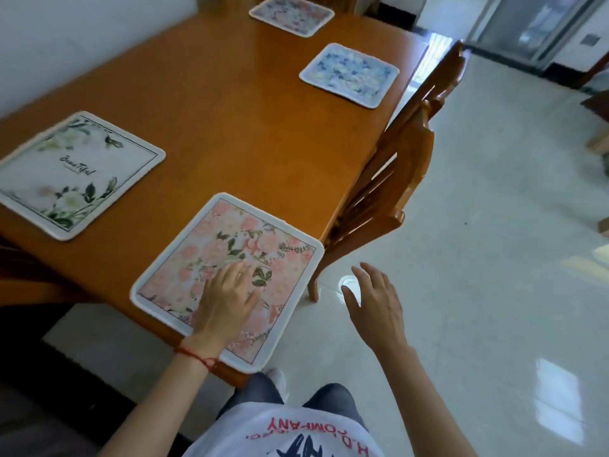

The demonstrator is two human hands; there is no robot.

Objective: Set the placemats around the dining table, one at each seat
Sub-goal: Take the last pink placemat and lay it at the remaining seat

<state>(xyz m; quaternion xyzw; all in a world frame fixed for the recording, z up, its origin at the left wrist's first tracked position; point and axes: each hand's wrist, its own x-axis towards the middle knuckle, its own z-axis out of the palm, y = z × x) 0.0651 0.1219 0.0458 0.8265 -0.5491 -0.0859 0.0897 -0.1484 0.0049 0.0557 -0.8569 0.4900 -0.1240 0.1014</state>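
While the left hand lies flat with fingers spread on the pink floral placemat at the near corner of the counter, the right hand hangs open and empty over the floor at lower right. A white leaf-print placemat sits at left, a blue one by the wooden chair, another at the top edge.
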